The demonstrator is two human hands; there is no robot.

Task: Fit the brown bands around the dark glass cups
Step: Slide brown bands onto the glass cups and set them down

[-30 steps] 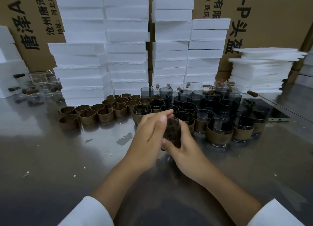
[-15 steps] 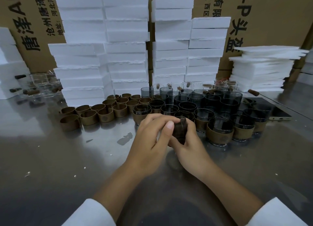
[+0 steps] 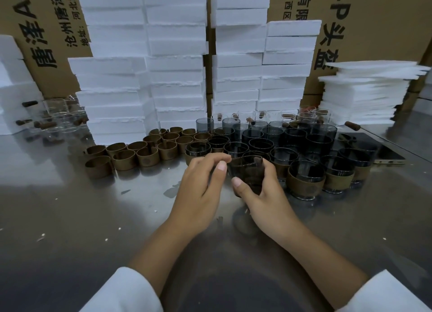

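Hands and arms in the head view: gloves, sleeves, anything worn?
Both bare: no gloves, rings or watch show on the left hand or right hand. Forearms are uncovered. A white left sleeve and white right sleeve end high on the forearms, plain, no markings visible.

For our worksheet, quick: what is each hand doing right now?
Left hand: fingers curled beside the cup; grip cannot be told.
Right hand: holds the cup.

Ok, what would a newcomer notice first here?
At centre, the right hand grips a dark glass cup, the left hand close beside its rim. Behind them crowd more dark cups, the front right ones wearing brown bands, with loose bands lined up to the left. White foam blocks tower at the back.
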